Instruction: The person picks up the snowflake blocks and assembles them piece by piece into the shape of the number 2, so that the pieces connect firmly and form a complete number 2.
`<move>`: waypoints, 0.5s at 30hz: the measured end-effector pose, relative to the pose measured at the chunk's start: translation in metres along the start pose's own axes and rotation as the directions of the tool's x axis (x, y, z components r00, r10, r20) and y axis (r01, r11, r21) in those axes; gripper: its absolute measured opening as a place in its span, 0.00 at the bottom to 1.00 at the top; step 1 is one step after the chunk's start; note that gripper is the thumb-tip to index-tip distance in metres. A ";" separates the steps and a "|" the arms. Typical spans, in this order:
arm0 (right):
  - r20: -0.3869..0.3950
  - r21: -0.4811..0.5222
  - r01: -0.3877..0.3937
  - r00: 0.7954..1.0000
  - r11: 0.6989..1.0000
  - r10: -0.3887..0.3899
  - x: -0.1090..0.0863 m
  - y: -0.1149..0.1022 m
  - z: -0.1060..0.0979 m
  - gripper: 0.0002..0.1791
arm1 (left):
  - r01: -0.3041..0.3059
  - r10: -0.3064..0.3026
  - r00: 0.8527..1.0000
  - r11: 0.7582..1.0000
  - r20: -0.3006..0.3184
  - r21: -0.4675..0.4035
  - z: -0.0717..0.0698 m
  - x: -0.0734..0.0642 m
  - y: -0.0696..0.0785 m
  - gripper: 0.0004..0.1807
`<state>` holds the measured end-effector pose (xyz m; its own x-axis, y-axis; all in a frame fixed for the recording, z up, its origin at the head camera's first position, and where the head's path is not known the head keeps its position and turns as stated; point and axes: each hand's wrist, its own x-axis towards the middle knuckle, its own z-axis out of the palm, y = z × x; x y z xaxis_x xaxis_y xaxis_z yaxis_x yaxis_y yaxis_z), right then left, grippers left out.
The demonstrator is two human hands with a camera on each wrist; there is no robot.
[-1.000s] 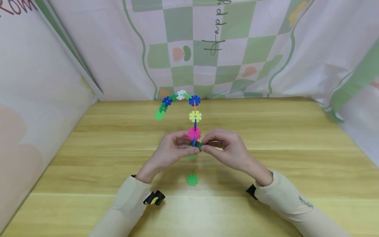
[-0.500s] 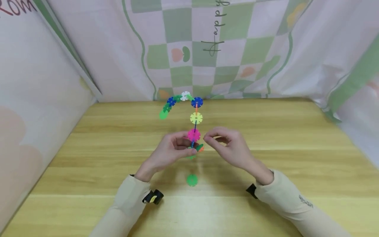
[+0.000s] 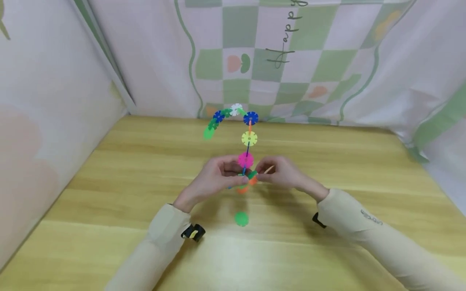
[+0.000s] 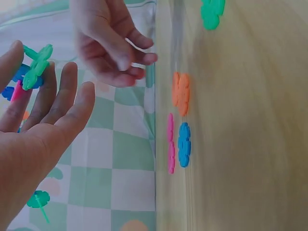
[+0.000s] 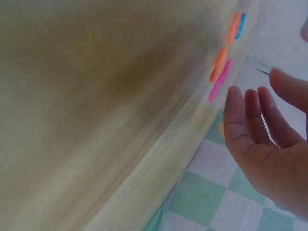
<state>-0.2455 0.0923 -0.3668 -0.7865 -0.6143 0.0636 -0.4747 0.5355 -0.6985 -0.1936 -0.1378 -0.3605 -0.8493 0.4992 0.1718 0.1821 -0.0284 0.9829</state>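
Observation:
My left hand (image 3: 211, 178) pinches the lower end of a chain of notched plastic discs, between thumb and fingers. Upward from the grip come a pink disc (image 3: 246, 160), a yellow disc (image 3: 249, 138) and a dark blue disc (image 3: 251, 118). From there the chain bends left through a white disc (image 3: 236, 109) to a light green disc (image 3: 208, 133) at its free end. Green discs (image 4: 37, 68) stick out at the held end in the left wrist view. My right hand (image 3: 282, 171) is beside them, fingers loosely bent; in the left wrist view a gap separates it from the chain.
Loose discs lie on the wooden table (image 3: 327, 242): a green disc (image 3: 242, 219) nearer me, and orange (image 4: 181, 94), pink (image 4: 171, 143) and blue (image 4: 184, 144) ones beneath the hands. A checked curtain (image 3: 269, 64) hangs behind the table.
My right hand has let go of the dark green disc at the chain's lower end, drawn back, then come near it again. The left hand keeps its hold. The head view has shifted.

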 end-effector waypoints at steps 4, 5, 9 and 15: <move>0.084 -0.043 -0.050 0.995 0.998 0.054 0.014 0.003 0.000 0.08 | -0.011 0.011 1.000 1.000 0.002 -0.007 -0.005 0.001 -0.001 0.22; 0.102 -0.057 -0.057 0.993 0.997 0.063 0.017 0.003 0.001 0.09 | -0.015 0.015 1.000 1.000 0.001 -0.007 -0.007 0.002 -0.002 0.23; 0.152 -0.114 -0.073 0.984 0.991 0.090 0.027 0.003 0.004 0.15 | -0.034 0.034 0.999 0.999 -0.009 -0.013 -0.008 0.003 -0.002 0.22; 0.168 -0.195 -0.050 0.982 0.980 0.083 0.037 0.005 0.009 0.18 | -0.051 0.051 0.999 0.999 0.000 -0.004 -0.009 0.003 -0.002 0.22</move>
<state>-0.2735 0.0667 -0.3740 -0.7456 -0.6562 -0.1158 -0.5028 0.6681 -0.5485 -0.2014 -0.1443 -0.3609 -0.8389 0.4969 0.2221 0.2233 -0.0579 0.9730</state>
